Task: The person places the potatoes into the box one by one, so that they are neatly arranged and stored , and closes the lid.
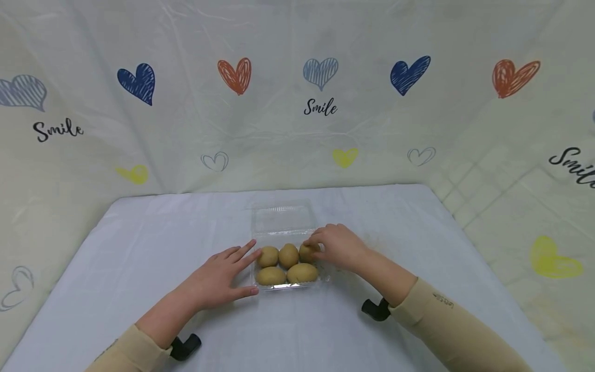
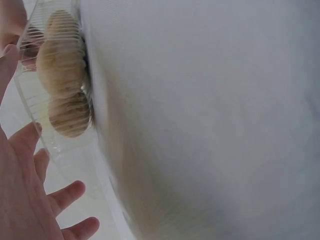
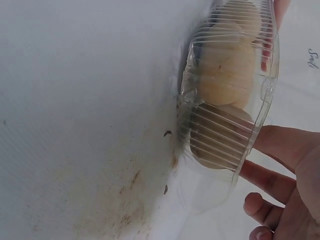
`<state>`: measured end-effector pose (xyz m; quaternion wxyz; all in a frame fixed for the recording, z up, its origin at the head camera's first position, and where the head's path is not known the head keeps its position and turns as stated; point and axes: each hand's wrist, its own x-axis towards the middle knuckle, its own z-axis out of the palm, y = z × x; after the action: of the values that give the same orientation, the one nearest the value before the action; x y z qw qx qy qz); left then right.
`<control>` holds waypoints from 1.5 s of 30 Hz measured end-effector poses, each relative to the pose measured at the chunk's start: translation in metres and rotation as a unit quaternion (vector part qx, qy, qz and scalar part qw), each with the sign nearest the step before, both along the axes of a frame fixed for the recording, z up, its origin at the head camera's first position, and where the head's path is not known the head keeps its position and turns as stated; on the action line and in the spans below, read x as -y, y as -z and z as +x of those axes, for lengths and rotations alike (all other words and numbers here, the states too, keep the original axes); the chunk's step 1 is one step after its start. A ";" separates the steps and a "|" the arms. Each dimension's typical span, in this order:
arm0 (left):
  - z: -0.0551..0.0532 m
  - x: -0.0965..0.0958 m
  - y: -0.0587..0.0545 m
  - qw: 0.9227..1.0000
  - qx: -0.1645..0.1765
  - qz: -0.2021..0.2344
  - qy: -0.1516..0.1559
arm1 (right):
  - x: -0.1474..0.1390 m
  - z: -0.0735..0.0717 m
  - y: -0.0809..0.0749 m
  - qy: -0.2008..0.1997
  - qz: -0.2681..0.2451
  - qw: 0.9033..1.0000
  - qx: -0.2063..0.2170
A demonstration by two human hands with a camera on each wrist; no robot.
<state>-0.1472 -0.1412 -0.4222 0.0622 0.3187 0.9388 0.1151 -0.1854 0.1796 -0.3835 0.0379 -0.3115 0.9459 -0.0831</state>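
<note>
Several brown potatoes fill a clear plastic clamshell box [image 1: 290,287], three at the back and two in front. My right hand [image 1: 341,248] reaches over the box's right rim, its thumb and fingertips pinching the back right potato [image 1: 308,252]. Through the ribbed wall in the right wrist view, that potato [image 3: 220,142] sits low in the box. With fingers spread, my left hand [image 1: 220,276] lies along the left side, fingertips right at the rim near the back left potato [image 1: 268,257]. The left wrist view shows those fingers outside the clear wall.
The box's transparent lid [image 1: 283,218] lies folded back behind it. A white cloth [image 1: 186,222] covers the table, with dark crumbs [image 3: 167,133] and brown smudges right of the box. A curtain with hearts [image 1: 321,72] hangs behind the table.
</note>
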 end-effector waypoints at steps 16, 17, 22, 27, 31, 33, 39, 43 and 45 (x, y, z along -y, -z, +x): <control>-0.002 -0.001 0.002 1.000 -0.005 -0.005 0.007 | -0.012 0.000 -0.002 0.004 -0.052 0.998 0.020; -0.002 -0.001 0.002 1.000 -0.003 -0.004 0.007 | -0.013 -0.001 -0.002 0.005 -0.055 0.998 0.020; -0.002 -0.001 0.001 1.000 0.002 -0.005 0.004 | -0.018 -0.003 -0.001 0.016 -0.069 0.997 0.028; -0.002 0.000 0.001 1.000 -0.001 0.002 -0.001 | -0.023 -0.004 -0.002 0.048 -0.092 0.993 0.056; -0.003 0.001 -0.001 1.000 -0.006 0.009 -0.014 | -0.031 -0.007 0.000 0.078 -0.117 0.986 0.089; -0.005 0.002 0.000 1.000 -0.007 0.011 -0.024 | -0.034 -0.008 0.000 0.096 -0.127 0.982 0.105; -0.012 0.005 0.005 0.998 0.006 0.017 -0.054 | -0.043 -0.013 0.006 0.132 -0.145 0.970 0.141; -0.019 0.007 0.008 0.997 0.031 0.014 -0.066 | -0.047 -0.017 0.010 0.143 -0.144 0.966 0.159; -0.022 0.007 0.008 0.996 0.043 0.012 -0.071 | -0.048 -0.020 0.012 0.145 -0.142 0.965 0.165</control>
<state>-0.1695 -0.1487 -0.4305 0.0909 0.2465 0.9541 0.1440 -0.2051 0.2276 -0.3953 0.1360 -0.1550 0.9402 -0.2710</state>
